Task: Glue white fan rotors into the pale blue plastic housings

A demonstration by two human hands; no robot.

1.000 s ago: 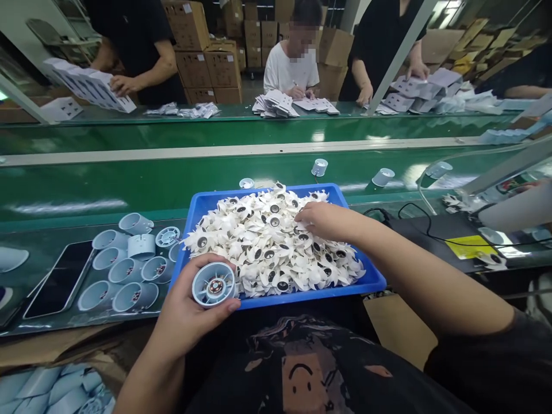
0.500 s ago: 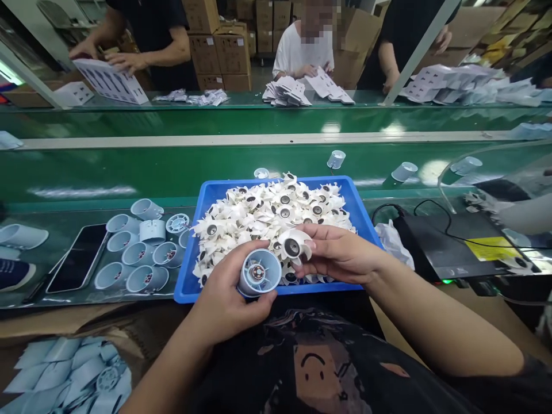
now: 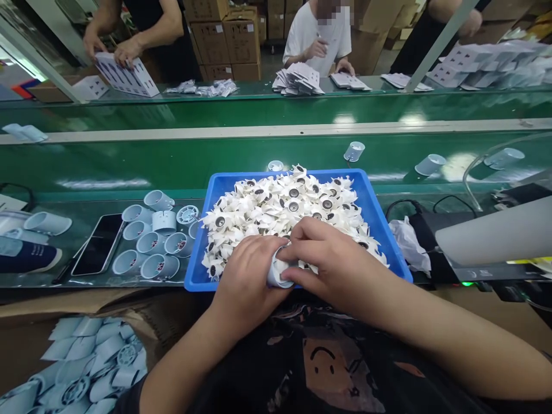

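Note:
My left hand (image 3: 248,282) is wrapped round a pale blue round fan housing (image 3: 276,275), held over the near edge of a blue tray (image 3: 196,276). My right hand (image 3: 330,261) covers the housing's open end, its fingers pressing a white fan blade into it; the blade is mostly hidden under the fingers. The tray is heaped with several white fan blades (image 3: 280,204) with dark hubs.
Several pale blue housings (image 3: 150,241) and a dark phone (image 3: 98,244) lie left of the tray. More housings fill a box (image 3: 81,368) at lower left. A black device (image 3: 448,241) with cables sits right. Loose housings (image 3: 354,151) ride the green conveyor (image 3: 172,161). People handle white cards (image 3: 297,79) across it.
My right hand picked a white blade from the tray and brought it to the housing. Both hands have come together, the blade now pressed into the housing's open end.

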